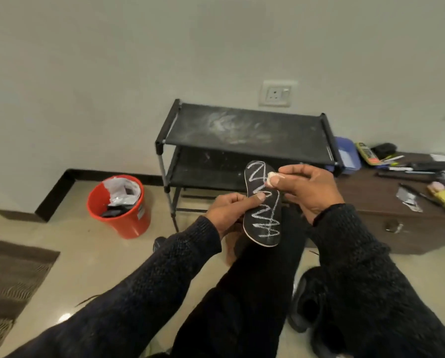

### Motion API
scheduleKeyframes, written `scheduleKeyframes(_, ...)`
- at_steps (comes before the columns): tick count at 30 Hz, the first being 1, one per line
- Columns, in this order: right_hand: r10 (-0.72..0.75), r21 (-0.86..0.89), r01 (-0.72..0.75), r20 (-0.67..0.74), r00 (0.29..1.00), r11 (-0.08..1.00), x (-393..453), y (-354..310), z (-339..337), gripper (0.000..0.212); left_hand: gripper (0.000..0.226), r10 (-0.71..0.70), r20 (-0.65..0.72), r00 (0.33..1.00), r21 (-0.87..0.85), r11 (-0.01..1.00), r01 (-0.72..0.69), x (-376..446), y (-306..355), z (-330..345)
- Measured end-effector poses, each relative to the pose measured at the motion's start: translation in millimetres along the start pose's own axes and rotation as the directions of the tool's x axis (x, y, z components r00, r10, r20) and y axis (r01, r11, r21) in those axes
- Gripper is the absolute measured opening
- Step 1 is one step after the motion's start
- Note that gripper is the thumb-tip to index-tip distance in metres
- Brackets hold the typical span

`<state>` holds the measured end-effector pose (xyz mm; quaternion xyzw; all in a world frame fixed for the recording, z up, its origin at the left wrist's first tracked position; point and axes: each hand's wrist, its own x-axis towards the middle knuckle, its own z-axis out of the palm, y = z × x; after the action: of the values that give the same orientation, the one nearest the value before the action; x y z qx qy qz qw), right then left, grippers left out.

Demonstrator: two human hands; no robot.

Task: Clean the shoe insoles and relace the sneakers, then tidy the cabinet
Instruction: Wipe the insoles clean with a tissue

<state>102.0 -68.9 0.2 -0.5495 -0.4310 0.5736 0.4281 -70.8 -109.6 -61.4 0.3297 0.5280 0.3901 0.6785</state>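
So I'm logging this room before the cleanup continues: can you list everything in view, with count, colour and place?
insole: one, black with white zigzag lines, held up in front of the rack
white lump: one, small, at the insole's upper part
shoe rack: one, black, dusty top, against the wall
bucket: one, red, holding rubbish, on the floor left of the rack
low cabinet: one, dark brown, right of the rack, cluttered top
blue box: one, on the cabinet's left end
sneaker: one, black, on the floor lower right
rug: one, brown, far left
wall socket: one, white, above the rack
hands: left hand holds the insole; right hand pinches the lump
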Motion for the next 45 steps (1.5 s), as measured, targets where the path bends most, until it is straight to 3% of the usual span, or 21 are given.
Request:
scheduleKeyframes(7,-0.096,0.217,0.125,-0.140,0.986,0.968,-30,-31,-85,0.042,0.030,0.104,0.113,0.988,0.079,0.990,-0.114,1,24,87)
scheduleKeyframes(12,-0.117,0.245,0.183,-0.260,0.958,0.952,-46,-41,-147,0.039,0.035,0.125,0.202,0.971,0.144,0.977,-0.156,18,33,151)
scheduleKeyframes(17,-0.076,0.303,0.178,-0.320,0.944,0.936,-47,-36,-202,0.049,0.032,0.127,0.289,0.949,0.246,0.948,-0.202,35,32,211)
scheduleKeyframes(21,-0.025,0.349,0.178,-0.401,0.916,0.920,-37,-19,-237,0.038,0.032,0.073,0.325,0.943,0.324,0.928,-0.183,54,25,249)
scheduleKeyframes(26,0.042,0.362,0.149,-0.470,0.882,0.920,-10,15,-274,0.042,0.033,-0.027,0.308,0.951,0.361,0.928,-0.091,100,1,271)
scheduleKeyframes(32,0.112,0.336,0.050,-0.445,0.888,0.940,51,65,-306,0.041,0.028,-0.105,0.260,0.960,0.379,0.925,-0.001,190,-43,278)
scheduleKeyframes(38,0.191,0.359,-0.048,-0.376,0.906,0.932,134,99,-330,0.042,0.035,0.044,0.231,0.972,0.533,0.830,-0.164,293,-55,286)
scheduleKeyframes(42,0.268,0.422,-0.049,-0.477,0.837,0.905,169,121,-342,0.028,0.038,0.103,0.203,0.974,0.608,0.766,-0.208,347,-62,292)
scheduleKeyframes(45,0.295,0.495,-0.019,-0.488,0.821,0.869,174,125,-344,0.030,0.043,0.143,0.211,0.967,0.699,0.670,-0.251,369,-63,301)
